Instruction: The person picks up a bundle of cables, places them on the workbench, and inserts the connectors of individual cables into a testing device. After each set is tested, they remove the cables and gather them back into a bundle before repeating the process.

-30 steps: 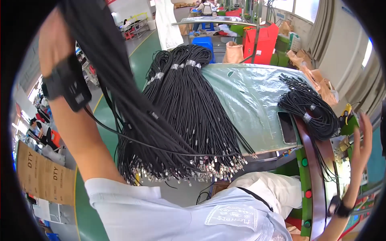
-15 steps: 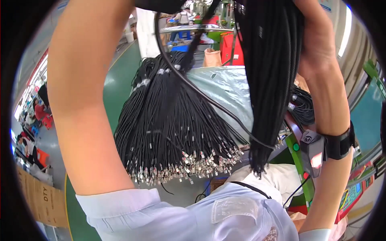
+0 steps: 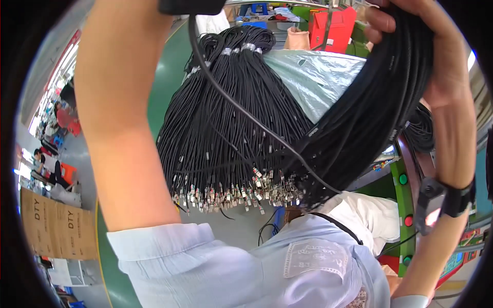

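My right hand [image 3: 441, 56] is raised at the upper right, closed round a thick bundle of black cables [image 3: 382, 102]. The bundle hangs down and leftward from it. Its lower ends reach over the right edge of a large spread of black cables [image 3: 236, 108] lying on the table, with small metal connectors [image 3: 246, 192] along its near edge. Silver-coloured ties gather that spread at the far end. My left forearm [image 3: 120, 118] rises past the top edge, so the left hand is out of sight. A thin black lead [image 3: 241, 105] runs from the left wrist device [image 3: 192, 6] across the view.
Shiny silvery sheeting [image 3: 318, 72] covers the table behind the cables. Another coiled cable bundle [image 3: 421, 128] lies at the right, near a green frame with buttons [image 3: 403, 179]. A red bin [image 3: 336, 25] and brown paper bag [image 3: 298, 38] stand beyond. Cardboard boxes [image 3: 56, 223] are at left.
The held bundle has swung from nearly upright to a slant, its lower ends moving left onto the spread. My right hand now sits further right in view. The whole view has shifted downward.
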A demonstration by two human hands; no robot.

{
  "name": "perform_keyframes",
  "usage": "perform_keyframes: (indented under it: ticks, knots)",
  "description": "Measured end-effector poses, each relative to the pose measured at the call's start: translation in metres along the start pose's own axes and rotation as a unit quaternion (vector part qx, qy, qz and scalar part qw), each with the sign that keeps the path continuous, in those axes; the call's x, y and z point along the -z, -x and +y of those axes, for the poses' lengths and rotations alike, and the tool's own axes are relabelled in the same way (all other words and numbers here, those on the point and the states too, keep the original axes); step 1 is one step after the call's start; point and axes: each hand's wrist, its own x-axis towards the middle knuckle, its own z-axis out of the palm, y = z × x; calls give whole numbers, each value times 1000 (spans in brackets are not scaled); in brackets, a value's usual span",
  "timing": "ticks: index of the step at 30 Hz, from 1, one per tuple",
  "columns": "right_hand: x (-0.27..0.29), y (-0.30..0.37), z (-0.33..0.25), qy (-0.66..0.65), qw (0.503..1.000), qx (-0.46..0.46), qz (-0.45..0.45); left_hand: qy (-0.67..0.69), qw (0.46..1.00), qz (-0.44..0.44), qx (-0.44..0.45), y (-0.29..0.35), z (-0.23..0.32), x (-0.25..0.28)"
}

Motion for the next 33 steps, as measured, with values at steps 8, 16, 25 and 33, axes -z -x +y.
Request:
perform_keyframes:
  ticks: [8, 16, 25, 33]
  knots:
    - [45, -10, -29, 136, 984, -105, -43, 31, 991, -128, 22, -117, -33, -79]
    - [70, 39, 40, -13, 981, -193, 11, -522, 825, -190, 104, 102, -93, -115]
    - [78, 11, 118, 53, 957, -281, -47, -673, 653, 132, 321, 382, -142, -163]
    - [90, 24, 100, -7, 962, -274, -6, -704, 661, 156, 208, 322, -178, -176]
